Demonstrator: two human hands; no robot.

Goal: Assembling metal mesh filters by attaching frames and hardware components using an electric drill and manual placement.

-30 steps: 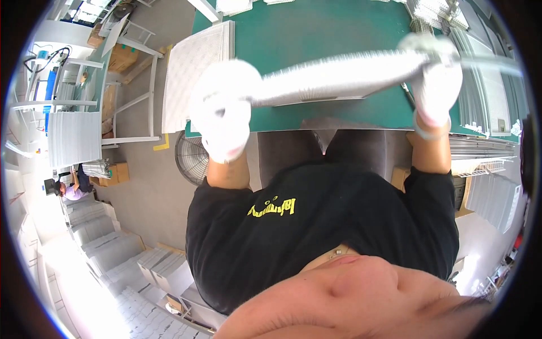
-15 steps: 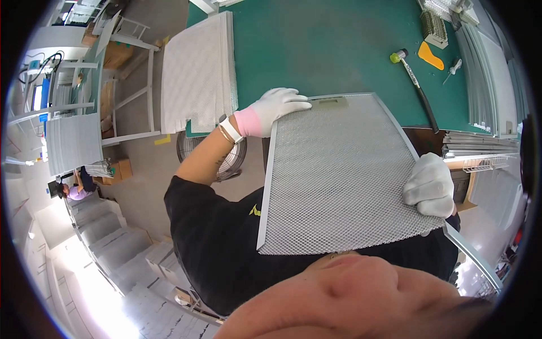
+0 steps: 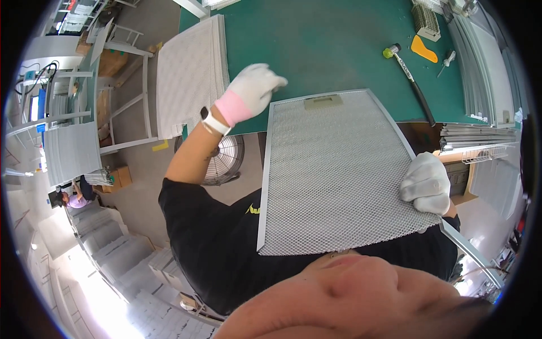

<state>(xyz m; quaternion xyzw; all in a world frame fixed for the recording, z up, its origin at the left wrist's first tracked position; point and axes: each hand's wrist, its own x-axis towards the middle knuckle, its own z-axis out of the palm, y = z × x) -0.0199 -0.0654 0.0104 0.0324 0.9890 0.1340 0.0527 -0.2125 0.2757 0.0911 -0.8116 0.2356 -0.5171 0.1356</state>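
Note:
A silver metal mesh filter panel (image 3: 333, 175) slants from the near edge of the green worktable (image 3: 316, 51) down against my black shirt. Pale frame strips run along its left, far and right sides, and a small latch plate (image 3: 323, 101) sits at its far edge. My right hand (image 3: 426, 183), in a white glove, is closed round the panel's right edge. Below that hand, a frame strip (image 3: 471, 251) juts out past the mesh corner. My left hand (image 3: 254, 90), gloved with a pink cuff, hovers over the table beyond the panel's far left corner, fingers bent together, nothing visible in them.
Stacked white mesh sheets (image 3: 192, 76) lie on the table's left. A mallet (image 3: 412, 82), an orange flat piece (image 3: 423, 49), a screwdriver (image 3: 447, 62) and a parts box (image 3: 426, 24) are at the right. A fan (image 3: 223, 161) stands below; another person (image 3: 79, 198) is far left.
My left hand has come off the panel's far left corner and moved up and left, its fingers drawing in. My right hand keeps its grip; the panel has barely moved.

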